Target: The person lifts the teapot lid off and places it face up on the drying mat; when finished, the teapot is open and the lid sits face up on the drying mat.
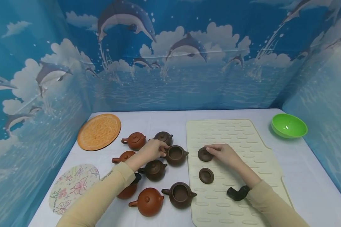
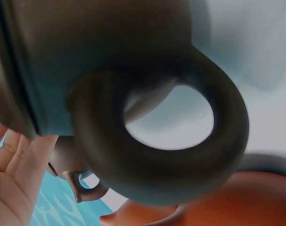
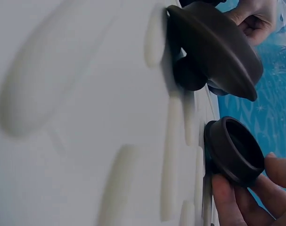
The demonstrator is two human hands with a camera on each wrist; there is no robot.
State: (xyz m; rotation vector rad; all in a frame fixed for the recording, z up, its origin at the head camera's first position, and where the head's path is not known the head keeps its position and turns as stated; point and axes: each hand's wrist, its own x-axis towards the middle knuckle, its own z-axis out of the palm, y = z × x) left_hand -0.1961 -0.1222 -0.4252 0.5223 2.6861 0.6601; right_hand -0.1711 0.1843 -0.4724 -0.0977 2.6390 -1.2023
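At the handle of an uncovered dark brown teapot (image 1: pixel 175 155), my left hand (image 1: pixel 153 150) has its fingertips curled; the head view shows the teapot's hollow inside. In the left wrist view a large dark handle (image 2: pixel 227 122) covers part of that hand (image 2: pixel 15 174), hiding its fingertips. My right hand (image 1: pixel 222 152) pinches the edge of a round dark brown lid (image 1: pixel 204 155) on the cream mat (image 1: pixel 224 126). The right wrist view shows this lid (image 3: pixel 227 150) upturned between thumb and fingers. Another upturned lid (image 1: pixel 206 176) lies nearer on the mat, resting on its knob.
Lidded dark teapots (image 1: pixel 154 170) and several reddish teapots (image 1: pixel 148 201) crowd around the left arm. A second uncovered dark teapot (image 1: pixel 180 195) stands by the mat's left edge. Orange (image 1: pixel 99 132) and flowered (image 1: pixel 74 189) round mats lie left; a green bowl (image 1: pixel 289 126) sits right.
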